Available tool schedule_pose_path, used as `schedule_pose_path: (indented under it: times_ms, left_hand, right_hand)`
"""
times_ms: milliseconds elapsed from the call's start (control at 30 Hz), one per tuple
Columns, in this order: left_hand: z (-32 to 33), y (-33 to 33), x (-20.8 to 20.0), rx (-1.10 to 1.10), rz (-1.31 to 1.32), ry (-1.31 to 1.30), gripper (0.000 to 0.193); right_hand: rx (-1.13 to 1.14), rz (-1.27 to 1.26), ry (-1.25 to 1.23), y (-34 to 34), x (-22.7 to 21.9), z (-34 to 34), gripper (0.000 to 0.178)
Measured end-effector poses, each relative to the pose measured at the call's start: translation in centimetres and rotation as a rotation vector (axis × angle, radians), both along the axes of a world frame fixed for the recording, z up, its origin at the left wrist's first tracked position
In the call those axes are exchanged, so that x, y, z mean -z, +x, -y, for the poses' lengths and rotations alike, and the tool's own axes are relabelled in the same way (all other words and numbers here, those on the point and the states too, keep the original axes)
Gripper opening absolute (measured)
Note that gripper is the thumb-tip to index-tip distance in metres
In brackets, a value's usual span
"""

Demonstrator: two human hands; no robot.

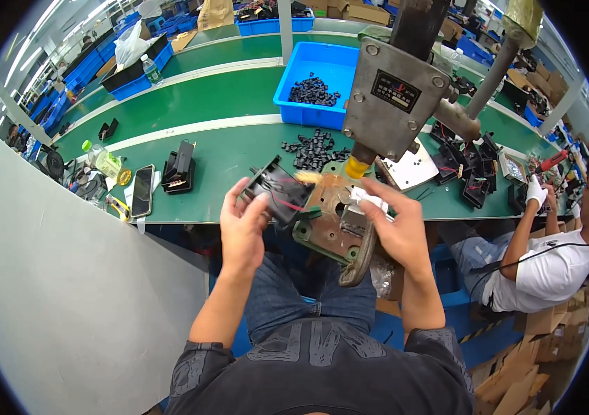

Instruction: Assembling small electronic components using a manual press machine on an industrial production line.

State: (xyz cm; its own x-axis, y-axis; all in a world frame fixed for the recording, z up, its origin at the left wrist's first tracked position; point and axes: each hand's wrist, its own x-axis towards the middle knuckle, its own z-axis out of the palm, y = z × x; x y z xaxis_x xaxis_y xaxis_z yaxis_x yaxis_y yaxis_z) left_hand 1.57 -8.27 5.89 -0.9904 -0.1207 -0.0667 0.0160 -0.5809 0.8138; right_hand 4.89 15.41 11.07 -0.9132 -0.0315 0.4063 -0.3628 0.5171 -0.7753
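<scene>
My left hand (242,225) grips a black plastic housing (277,192) with red and black wires, tilted just left of a bench press. A pale tuft or connector (308,178), blurred, sticks out beside the housing toward the press. Over the press base (325,225), my right hand (401,232) has its thumb and index finger closed about a small white piece (372,201), whose kind I cannot make out. Above stands the grey metal press head (394,121) with a yellow tip (356,168). The press lever (360,266) hangs beside my right hand.
Small black parts (315,149) lie heaped behind the press, before a blue bin (291,79). More black housings (474,166) sit to the right. A phone (143,190), a bottle (106,162) and another housing (180,169) are left. A co-worker (547,270) sits at the right.
</scene>
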Motion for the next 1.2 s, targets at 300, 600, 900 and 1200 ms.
schedule_pose_path:
  times_ms: [300, 600, 900, 1200]
  left_hand:
    - [-8.1, 0.0, 4.2, -0.066, -0.543, -1.000, 0.062]
    - [-8.9, -0.2, 5.3, 0.052, -0.465, -0.979, 0.064]
    - [-9.1, -0.9, 6.4, 0.000, -0.586, -1.000, 0.067]
    - [-8.8, -1.1, 7.0, 0.062, -0.656, -1.097, 0.067]
  right_hand:
    - [0.141, -0.124, -0.074, 2.4, -0.8, -2.5, 0.017]
    - [0.204, -0.222, -0.055, 5.1, -4.4, -3.0, 0.014]
    - [0.161, -0.856, 0.056, 1.7, -13.1, -4.4, 0.039]
    - [0.282, -0.429, -0.487, -6.9, -28.3, -6.7, 0.060]
